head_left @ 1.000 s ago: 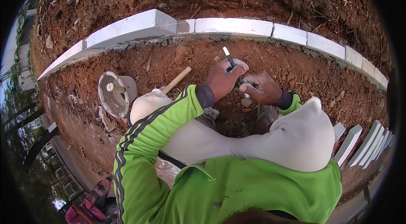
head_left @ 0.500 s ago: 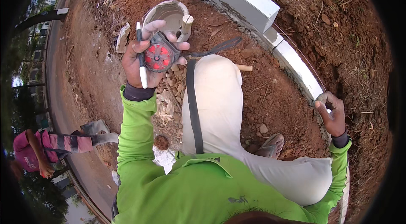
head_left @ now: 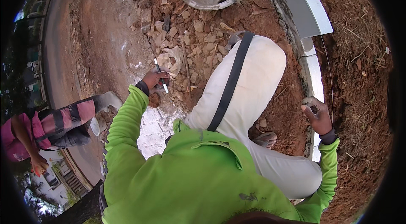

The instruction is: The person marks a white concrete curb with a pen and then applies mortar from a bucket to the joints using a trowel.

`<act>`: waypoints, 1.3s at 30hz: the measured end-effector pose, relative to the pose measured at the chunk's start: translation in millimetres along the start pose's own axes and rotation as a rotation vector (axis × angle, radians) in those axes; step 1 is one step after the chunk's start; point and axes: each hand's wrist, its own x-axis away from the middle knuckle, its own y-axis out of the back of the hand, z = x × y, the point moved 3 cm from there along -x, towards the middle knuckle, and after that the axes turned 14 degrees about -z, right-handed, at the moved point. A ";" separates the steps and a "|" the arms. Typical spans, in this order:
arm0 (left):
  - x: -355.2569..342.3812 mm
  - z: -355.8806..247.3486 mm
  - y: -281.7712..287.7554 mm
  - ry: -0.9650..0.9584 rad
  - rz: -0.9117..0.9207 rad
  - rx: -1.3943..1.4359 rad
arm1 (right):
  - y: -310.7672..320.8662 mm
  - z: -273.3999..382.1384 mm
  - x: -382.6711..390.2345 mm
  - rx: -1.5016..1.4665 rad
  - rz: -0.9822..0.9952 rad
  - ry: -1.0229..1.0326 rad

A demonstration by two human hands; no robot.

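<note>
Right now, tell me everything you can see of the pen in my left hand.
The pen is slim and straight, white at both ends, dark between, and looks like plastic. Your left hand grips it, hiding part of its middle. It slants, upper end leaning left in the view, out to the left of your leg. Whether it's capped is too small to tell.

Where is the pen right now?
In the head camera's view, the pen is left of centre, gripped in the person's left hand, above the white patch of ground and left of the loose stones.
</note>
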 end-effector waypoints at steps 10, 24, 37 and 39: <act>-63.2 118.1 7.9 -0.184 -0.410 -0.851 | -6.6 -35.4 8.3 0.072 0.003 -0.063; -159.8 64.2 -89.5 -0.342 -0.415 -0.780 | 6.8 -15.0 20.3 0.163 -0.065 -0.033; -149.5 78.0 -117.1 -0.621 -0.479 -0.688 | 31.9 -20.5 42.9 0.183 -0.143 -0.078; -140.8 62.8 -116.5 -0.603 -0.609 -0.679 | 35.5 -16.9 48.1 0.178 -0.165 -0.088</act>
